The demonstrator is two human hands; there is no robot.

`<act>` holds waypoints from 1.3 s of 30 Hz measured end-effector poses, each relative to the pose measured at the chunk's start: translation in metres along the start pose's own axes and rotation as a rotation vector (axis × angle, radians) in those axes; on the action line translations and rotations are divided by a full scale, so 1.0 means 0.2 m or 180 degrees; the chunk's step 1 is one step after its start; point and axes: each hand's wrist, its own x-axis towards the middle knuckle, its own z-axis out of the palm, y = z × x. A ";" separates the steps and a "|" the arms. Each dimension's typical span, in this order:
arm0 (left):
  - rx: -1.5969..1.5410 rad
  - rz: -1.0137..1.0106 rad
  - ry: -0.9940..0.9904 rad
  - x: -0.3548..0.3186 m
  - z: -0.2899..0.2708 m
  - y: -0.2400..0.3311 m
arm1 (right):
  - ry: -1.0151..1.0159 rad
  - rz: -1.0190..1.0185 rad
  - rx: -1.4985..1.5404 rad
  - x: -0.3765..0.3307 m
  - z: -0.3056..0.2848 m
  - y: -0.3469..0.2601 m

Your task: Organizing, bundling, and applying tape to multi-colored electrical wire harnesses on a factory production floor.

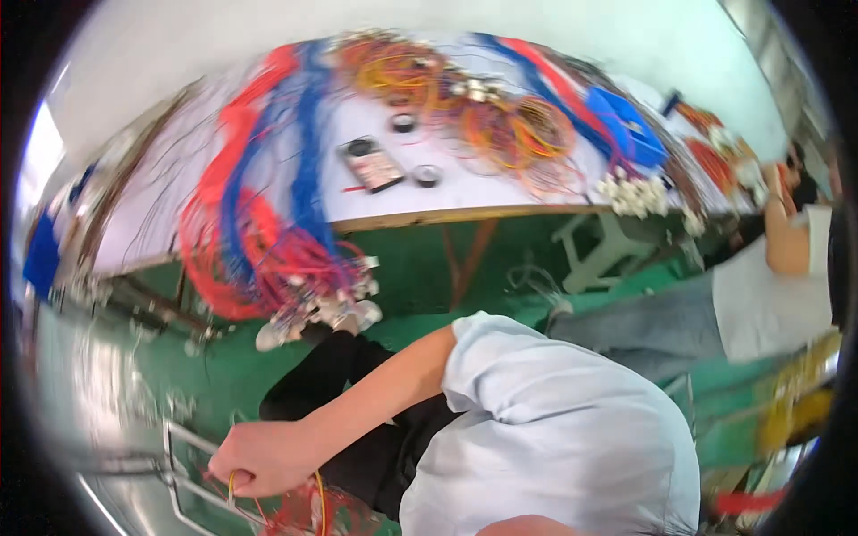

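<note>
My right hand (259, 457) is closed, low on the left, its arm reaching across from a light blue sleeve. Thin yellow-orange wire (323, 502) loops beneath it and passes through the curled fingers; the fingertips are mostly hidden. Just under the hand is a blurred tangle of red wire (299, 516), which may lie in clear plastic. A metal frame (183, 500) stands beside the hand. My left hand does not show; a patch of skin at the bottom edge is too cut off to identify.
Across the far side stands a white table (366, 204) bearing red and blue wire bundles (308, 161), coiled orange wires (509, 134), tape rolls (425, 176) and a blue bin (626, 129). White connectors hang over its edge. A plastic stool (594, 255) sits underneath. Another person (778, 295) is at the right.
</note>
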 end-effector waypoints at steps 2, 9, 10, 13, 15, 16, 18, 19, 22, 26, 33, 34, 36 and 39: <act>-0.0102 -0.0022 0.0158 -0.13 -0.06 -0.16 | 0.0310 -0.0136 0.0012 0.02 -0.09 -0.10; -0.0238 -0.0807 0.0696 -0.84 -0.10 -0.73 | -0.0730 -0.0222 -0.2760 0.03 -0.12 0.10; -0.0068 -0.1025 0.0786 -0.90 -0.23 -0.69 | -0.0460 -0.0151 -0.2623 0.04 -0.14 -0.03; -0.2642 0.1241 0.3204 -0.61 -0.24 -0.85 | 0.0430 0.0213 -0.2203 -0.03 -0.30 -0.23; 0.1343 -0.2497 0.1293 -0.45 -0.36 -0.48 | 0.1290 0.0094 -0.2404 -0.03 -0.46 -0.03; 0.1510 -0.2670 0.1281 -0.46 -0.38 -0.47 | 0.1449 0.0586 -0.1566 -0.02 -0.50 -0.04; 0.1307 -0.3151 0.0535 -0.57 -0.28 -0.62 | 0.1235 0.0522 -0.1444 0.04 -0.51 0.06; 0.1221 -0.3441 0.0161 -0.58 -0.23 -0.59 | 0.1101 0.0603 -0.1208 0.07 -0.52 0.15; 0.1551 -0.1759 0.0621 -0.29 0.24 -0.45 | 0.0702 0.0942 -0.1150 0.12 -0.53 0.22; -0.0375 -0.0978 0.0425 0.12 0.67 -0.18 | 0.0748 0.0868 -0.1471 0.16 -0.57 0.16; -0.0914 -0.1870 -0.0334 -0.14 0.81 -0.38 | 0.1485 0.0995 -0.0403 0.22 -0.85 0.18; -0.0831 -0.1788 -0.0302 -0.20 0.74 -0.40 | 0.1593 0.0751 -0.1464 0.22 -0.88 0.26; -0.0965 -0.1726 -0.0196 -0.23 0.59 -0.43 | 0.1567 0.0540 -0.1543 0.20 -0.86 0.30; -0.1152 -0.1877 -0.0309 -0.27 0.45 -0.41 | 0.2077 0.0927 -0.0608 0.17 -0.86 0.38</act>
